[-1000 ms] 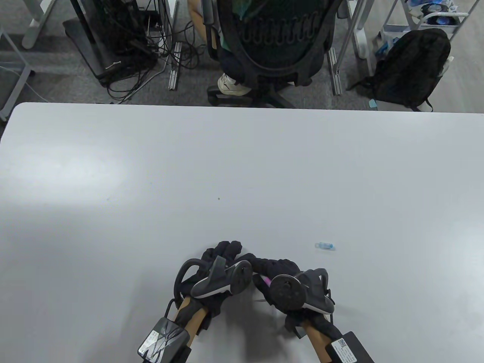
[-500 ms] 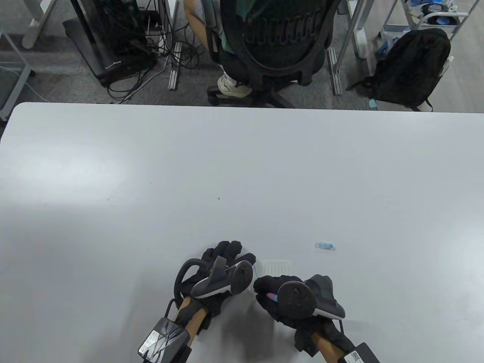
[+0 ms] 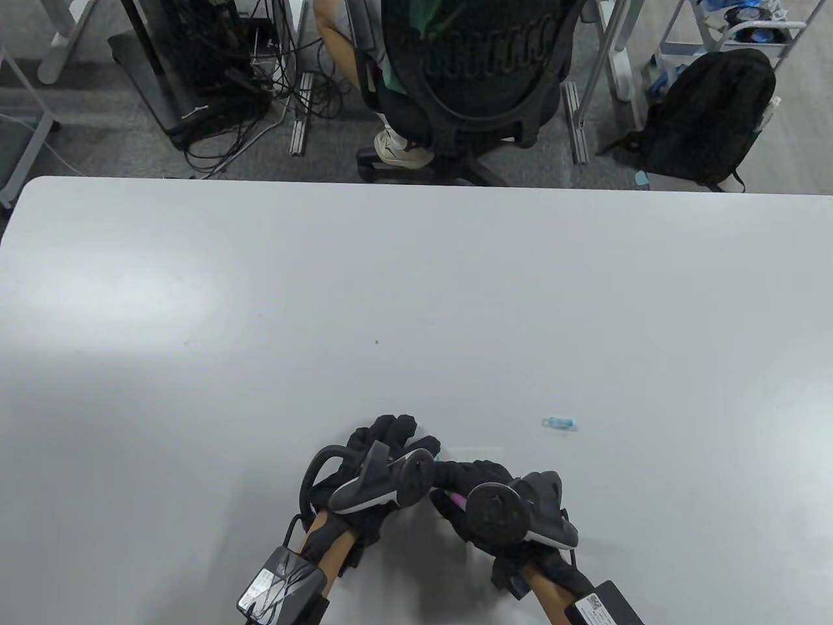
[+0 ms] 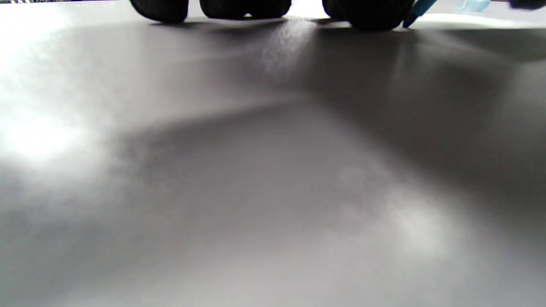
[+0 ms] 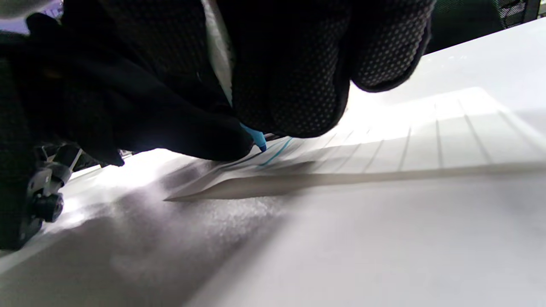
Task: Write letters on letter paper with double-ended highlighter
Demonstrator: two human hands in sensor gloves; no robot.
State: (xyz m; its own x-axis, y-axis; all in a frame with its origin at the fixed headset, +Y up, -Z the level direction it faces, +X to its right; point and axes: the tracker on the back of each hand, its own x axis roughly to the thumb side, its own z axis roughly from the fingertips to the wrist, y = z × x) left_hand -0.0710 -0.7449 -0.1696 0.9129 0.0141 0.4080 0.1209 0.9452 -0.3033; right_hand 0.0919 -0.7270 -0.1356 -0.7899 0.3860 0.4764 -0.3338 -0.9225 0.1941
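Observation:
My right hand (image 3: 467,476) grips the double-ended highlighter (image 3: 457,499), whose pink end shows by the tracker. In the right wrist view its blue tip (image 5: 259,143) touches the lined letter paper (image 5: 426,140) beside a short blue stroke (image 5: 277,154). Seen from above, the paper (image 3: 483,449) is almost wholly hidden under the right hand. My left hand (image 3: 392,432) lies just left of it with fingers flat; the left wrist view shows its fingertips (image 4: 371,13) resting on the table, and the blue tip (image 4: 416,12) beside them.
A small translucent blue cap (image 3: 559,423) lies on the white table (image 3: 416,293) to the right of the hands. Beyond the far edge stand an office chair (image 3: 481,71) with a seated person, cables and a black backpack (image 3: 706,117).
Half a second ago the right hand had pulled back toward me, baring the lined paper. It has now moved forward and left over the paper again. The left hand stayed put.

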